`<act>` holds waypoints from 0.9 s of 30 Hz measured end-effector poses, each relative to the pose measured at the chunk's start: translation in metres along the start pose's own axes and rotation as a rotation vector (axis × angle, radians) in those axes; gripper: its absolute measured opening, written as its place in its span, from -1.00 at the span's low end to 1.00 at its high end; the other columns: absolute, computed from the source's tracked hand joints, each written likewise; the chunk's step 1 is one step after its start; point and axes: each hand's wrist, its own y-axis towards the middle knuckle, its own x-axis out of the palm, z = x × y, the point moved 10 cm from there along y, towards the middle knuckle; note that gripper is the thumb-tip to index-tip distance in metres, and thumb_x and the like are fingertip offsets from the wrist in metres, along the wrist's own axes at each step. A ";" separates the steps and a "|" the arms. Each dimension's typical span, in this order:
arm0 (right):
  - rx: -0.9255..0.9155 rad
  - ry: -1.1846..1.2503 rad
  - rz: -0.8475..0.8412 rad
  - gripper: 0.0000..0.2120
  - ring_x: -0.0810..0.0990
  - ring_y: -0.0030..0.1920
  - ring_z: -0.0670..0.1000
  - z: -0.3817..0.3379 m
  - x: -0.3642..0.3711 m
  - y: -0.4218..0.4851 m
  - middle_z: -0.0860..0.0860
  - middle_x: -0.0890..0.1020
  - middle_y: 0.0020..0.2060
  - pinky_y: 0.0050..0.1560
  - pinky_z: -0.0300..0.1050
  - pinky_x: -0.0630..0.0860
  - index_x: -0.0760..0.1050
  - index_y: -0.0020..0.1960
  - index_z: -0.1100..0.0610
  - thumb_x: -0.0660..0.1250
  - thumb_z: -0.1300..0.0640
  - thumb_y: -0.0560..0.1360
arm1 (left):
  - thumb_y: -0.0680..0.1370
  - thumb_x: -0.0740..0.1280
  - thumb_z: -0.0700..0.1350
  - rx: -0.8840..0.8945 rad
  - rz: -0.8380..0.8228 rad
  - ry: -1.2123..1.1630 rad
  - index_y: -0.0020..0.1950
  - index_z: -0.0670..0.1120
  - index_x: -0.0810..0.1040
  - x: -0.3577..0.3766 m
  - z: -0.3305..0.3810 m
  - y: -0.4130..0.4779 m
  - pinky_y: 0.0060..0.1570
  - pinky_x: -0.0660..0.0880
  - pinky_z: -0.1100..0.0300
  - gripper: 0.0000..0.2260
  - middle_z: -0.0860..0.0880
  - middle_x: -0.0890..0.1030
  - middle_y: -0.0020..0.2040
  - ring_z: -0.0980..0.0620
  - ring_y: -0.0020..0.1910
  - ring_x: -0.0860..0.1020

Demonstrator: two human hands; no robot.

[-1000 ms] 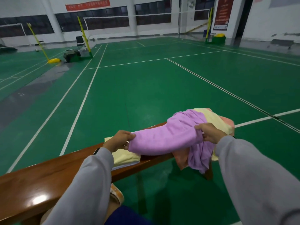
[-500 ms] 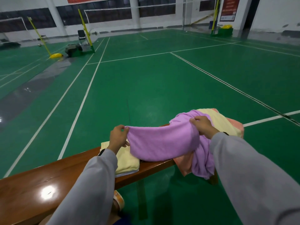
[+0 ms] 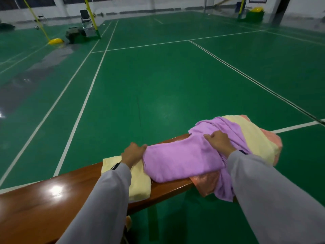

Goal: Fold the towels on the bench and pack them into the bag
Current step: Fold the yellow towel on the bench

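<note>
A purple towel lies doubled over across the brown wooden bench. My left hand grips its left edge. My right hand holds the cloth near the right end, fingers curled into it. Part of the purple towel hangs off the bench's front. A folded pale yellow towel lies on the bench beneath my left wrist. Under the purple towel's right end sits a heap with a yellow towel and an orange towel. No bag is in view.
The bench's left stretch is glossy bare wood. Beyond it spreads a green court floor with white lines. Far back stand a yellow net post, a chair and a green box.
Both hands have lowered the purple towel from its lifted stretch down onto the bench. The camera has tilted downward.
</note>
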 end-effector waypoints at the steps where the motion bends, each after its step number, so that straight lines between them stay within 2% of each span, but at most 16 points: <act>1: -0.012 -0.006 -0.008 -0.59 0.61 -0.04 0.17 -0.003 0.002 -0.003 0.15 0.67 -0.08 -0.04 -0.05 0.43 0.61 0.02 0.20 0.26 -0.16 0.62 | 0.55 0.26 0.37 0.009 -0.033 0.051 0.41 -0.16 0.43 0.006 0.002 -0.001 0.31 0.41 -0.05 -0.31 -0.19 0.54 0.37 -0.24 0.34 0.51; 5: -0.075 -0.071 -0.088 -0.62 0.57 0.16 0.13 -0.025 0.011 -0.014 0.11 0.63 0.14 0.18 -0.07 0.43 0.59 0.26 0.13 0.33 -0.11 0.58 | 0.41 0.31 0.50 0.046 -0.053 0.264 0.30 -0.07 0.52 0.014 0.006 -0.002 0.33 0.34 -0.07 -0.27 -0.10 0.61 0.29 -0.17 0.29 0.55; 7: -0.081 -0.117 -0.116 -0.62 0.56 0.19 0.10 -0.031 0.017 -0.015 0.05 0.63 0.15 0.25 -0.02 0.46 0.59 0.27 0.04 0.35 -0.11 0.53 | 0.36 0.38 0.47 0.034 -0.071 0.265 0.24 -0.04 0.54 0.016 0.006 -0.001 0.31 0.35 -0.07 -0.30 -0.06 0.62 0.23 -0.15 0.25 0.56; 9: -0.052 -0.154 -0.207 -0.64 0.56 0.18 0.12 -0.031 0.032 -0.014 0.08 0.63 0.13 0.17 -0.03 0.47 0.60 0.22 0.10 0.45 0.01 0.45 | 0.36 0.45 0.38 0.037 -0.078 0.235 0.13 -0.03 0.53 0.014 0.010 -0.001 0.30 0.34 -0.08 -0.42 -0.02 0.61 0.10 -0.12 0.19 0.56; 11: 0.038 -0.054 -0.307 -0.70 0.56 0.10 0.11 -0.029 0.042 -0.019 0.10 0.62 0.05 -0.04 -0.11 0.43 0.61 0.10 0.15 0.51 0.14 0.40 | 0.41 0.49 0.22 0.093 -0.060 0.166 -0.08 -0.03 0.51 0.007 0.019 -0.003 0.28 0.35 -0.05 -0.63 0.04 0.57 -0.11 -0.07 0.02 0.55; 13: 0.088 0.023 -0.327 -0.78 0.52 0.03 0.08 -0.029 0.041 -0.023 0.10 0.58 -0.02 -0.13 -0.13 0.37 0.59 0.04 0.17 0.49 0.20 0.42 | 0.41 0.44 0.12 0.186 -0.026 0.102 -0.25 -0.03 0.49 0.000 0.032 -0.006 0.08 0.43 0.04 -0.74 0.04 0.54 -0.29 -0.07 -0.13 0.56; 14: 0.085 0.033 -0.329 -0.81 0.49 0.03 0.06 -0.032 0.037 -0.026 0.11 0.57 -0.01 -0.09 -0.14 0.36 0.58 0.04 0.18 0.47 0.20 0.45 | 0.43 0.39 0.10 0.222 -0.018 0.062 -0.21 -0.04 0.52 -0.001 0.036 -0.009 -0.03 0.45 0.07 -0.77 0.01 0.56 -0.27 -0.10 -0.14 0.58; 15: 0.084 0.087 -0.320 -0.84 0.47 0.04 0.04 -0.034 0.030 -0.028 0.10 0.56 0.01 -0.04 -0.16 0.36 0.57 0.05 0.18 0.44 0.18 0.49 | 0.49 0.35 0.07 0.248 -0.022 -0.004 -0.07 -0.10 0.56 0.000 0.039 -0.011 -0.06 0.48 0.07 -0.77 -0.04 0.59 -0.15 -0.14 -0.06 0.59; 17: 0.051 0.180 -0.340 -0.82 0.45 0.09 0.03 -0.047 0.024 -0.033 0.05 0.55 0.00 0.07 -0.20 0.33 0.56 0.08 0.17 0.42 0.11 0.53 | 0.65 0.28 -0.02 0.258 -0.042 -0.161 0.25 -0.22 0.45 0.003 0.045 -0.017 0.01 0.45 0.07 -0.69 -0.12 0.54 0.08 -0.17 0.09 0.55; 18: 0.012 0.197 -0.356 -0.73 0.48 0.12 0.05 -0.058 0.019 -0.037 0.03 0.55 -0.01 0.13 -0.16 0.35 0.57 0.09 0.18 0.48 0.05 0.49 | 0.68 0.25 -0.04 0.255 -0.050 -0.233 0.31 -0.24 0.38 0.005 0.048 -0.021 0.02 0.44 0.06 -0.68 -0.13 0.52 0.13 -0.16 0.10 0.52; 20: -0.114 0.168 -0.394 -0.45 0.57 0.14 0.15 -0.085 0.017 -0.039 0.11 0.61 0.03 0.17 0.03 0.47 0.60 0.13 0.23 0.57 -0.13 0.33 | 0.67 0.24 -0.06 0.233 -0.061 -0.357 0.33 -0.22 0.34 0.007 0.049 -0.025 0.05 0.47 0.03 -0.68 -0.13 0.51 0.18 -0.11 0.11 0.51; 21: -0.179 0.177 -0.398 -0.47 0.58 0.18 0.19 -0.101 0.018 -0.039 0.17 0.63 0.08 0.22 0.12 0.49 0.60 0.17 0.27 0.56 -0.10 0.40 | 0.65 0.27 -0.06 0.209 -0.057 -0.408 0.33 -0.20 0.34 0.007 0.048 -0.025 0.07 0.50 0.02 -0.67 -0.14 0.51 0.19 -0.11 0.11 0.51; 22: -0.168 0.176 -0.387 -0.55 0.58 0.22 0.22 -0.116 0.019 -0.038 0.22 0.62 0.14 0.28 0.13 0.48 0.57 0.21 0.31 0.51 0.03 0.48 | 0.62 0.32 -0.05 0.186 -0.049 -0.442 0.33 -0.19 0.35 0.006 0.046 -0.025 0.09 0.51 0.01 -0.65 -0.13 0.51 0.18 -0.10 0.12 0.51; 24: -0.078 0.137 -0.303 -0.55 0.56 0.24 0.18 -0.140 0.021 -0.037 0.20 0.57 0.20 0.25 0.00 0.51 0.47 0.30 0.30 0.48 0.16 0.49 | 0.57 0.41 -0.04 0.158 -0.034 -0.488 0.27 -0.14 0.39 0.001 0.044 -0.023 0.10 0.52 0.01 -0.63 -0.08 0.52 0.14 -0.09 0.10 0.52; 27: -0.059 0.087 -0.292 -0.56 0.60 0.16 0.13 -0.182 0.044 -0.048 0.15 0.59 0.20 0.04 -0.11 0.51 0.47 0.32 0.23 0.46 0.12 0.49 | 0.55 0.42 -0.01 0.148 -0.055 -0.513 0.13 -0.12 0.51 0.004 0.041 -0.012 0.13 0.58 -0.07 -0.74 -0.14 0.61 0.10 -0.14 0.08 0.59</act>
